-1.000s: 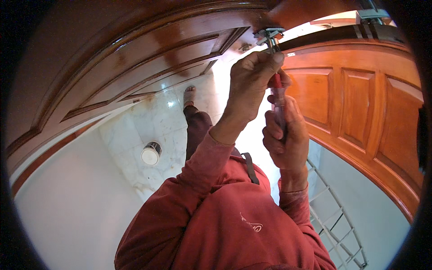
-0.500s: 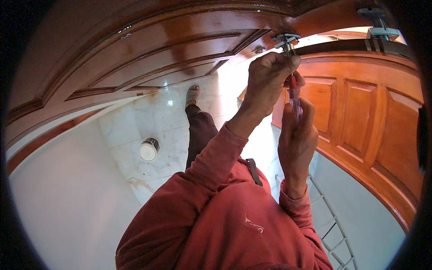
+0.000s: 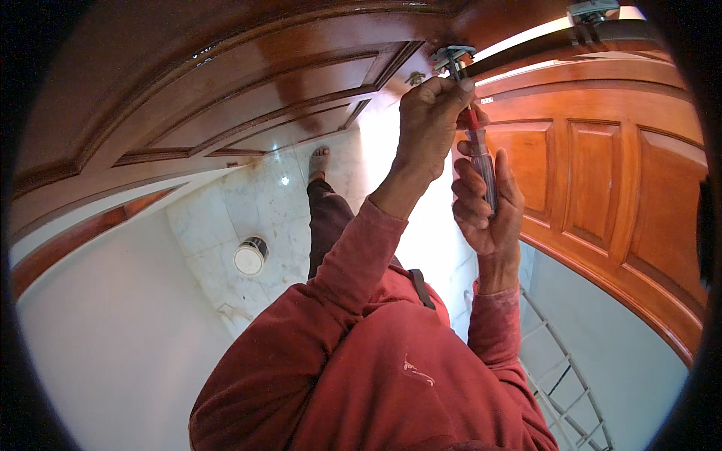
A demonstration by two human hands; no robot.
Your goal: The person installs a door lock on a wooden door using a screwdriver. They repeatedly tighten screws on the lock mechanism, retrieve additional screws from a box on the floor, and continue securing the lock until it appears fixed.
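Left hand (image 3: 423, 135) pinches a screwdriver (image 3: 473, 120), apparently steadying it at the metal fitting (image 3: 453, 55); right hand (image 3: 490, 214) (loosely curled) holds its handle (image 3: 485, 171).

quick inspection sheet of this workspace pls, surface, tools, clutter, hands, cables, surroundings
Surface: glossy dark-brown panelled wood, with a grey metal hinge-like fitting at its edge
Job's things: screwdriver with red-and-clear plastic handle, shaft directed at the fitting; tip contact unclear
Clutter: dark-sided, white-ended cylindrical can on pale marble-like floor tiles
Hands: left hand pinches around the shaft near the fitting; right hand holds the handle
Cables: nothing seen
Surroundings: orange-brown panelled wooden door at right; pale ladder-like frame at lower right
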